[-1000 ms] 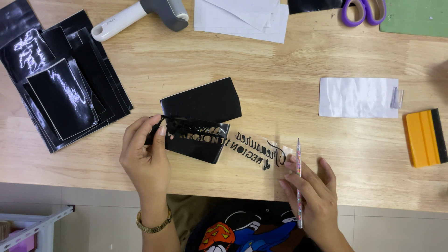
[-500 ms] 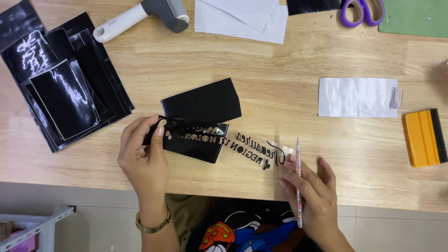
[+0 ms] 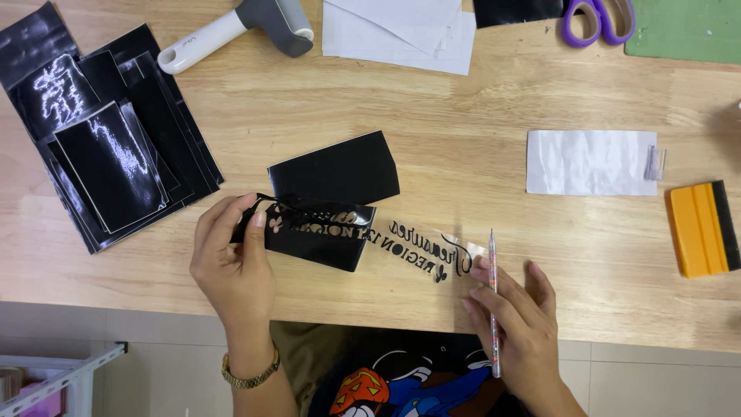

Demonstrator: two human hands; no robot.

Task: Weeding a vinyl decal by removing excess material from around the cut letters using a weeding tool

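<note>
Black vinyl sheet [image 3: 324, 232] lies mid-worktop, near the front edge, w/ cut-out lettering showing through. Left hand [image 3: 231, 266] pinches a curled strip of waste vinyl [image 3: 266, 208] at the sheet's left end, fingers [image 3: 257, 218] clamped on it. Vs. a sec ago the strip sits about the same, hand barely shifted, so the peel looks slow and only started; most of the sheet is still unpeeled. Right of it, weeded letters [image 3: 421, 251] sit on clear backing. Right hand [image 3: 517, 324] presses that backing flat, fingers loosely wrapped round a thin pick [image 3: 494, 301], tip up. Further out: stack of black sheets [image 3: 108, 154] left, roller tool [image 3: 231, 27] and white papers [image 3: 401, 31] at back, white sheet [image 3: 590, 162] and yellow squeegee [image 3: 702, 228] right, purple scissors [image 3: 598, 19], green mat [image 3: 687, 31]. Worktop [image 3: 463, 116] is pale wood.
</note>
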